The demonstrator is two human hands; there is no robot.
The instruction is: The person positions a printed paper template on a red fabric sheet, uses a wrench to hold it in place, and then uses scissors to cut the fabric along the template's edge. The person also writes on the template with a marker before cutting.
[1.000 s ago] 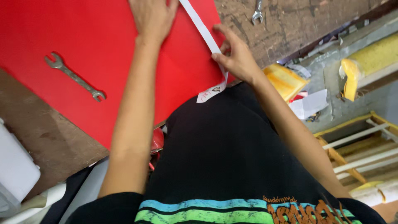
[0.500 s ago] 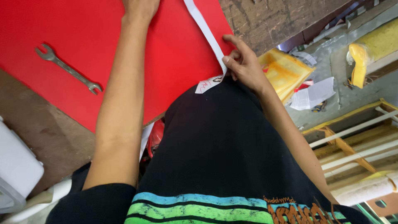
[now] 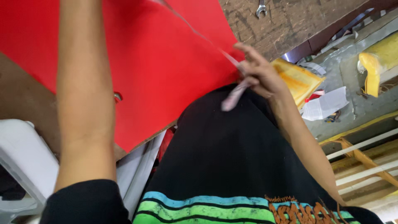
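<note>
Right hand (image 3: 259, 74) pinches the blurred white tape (image 3: 233, 96) over the red sheet (image 3: 166, 74); left hand (cut off above the frame) cannot be judged.

white tape (image 3: 232, 97) lifted off red sheet (image 3: 166, 70)

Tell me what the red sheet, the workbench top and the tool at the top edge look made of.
Red sheet: probably matte card or thin plastic; flat, even colour.
Workbench top: rough, worn wood; scratched brown grain.
Tool: bare steel, apparently a wrench; grey shine.
</note>
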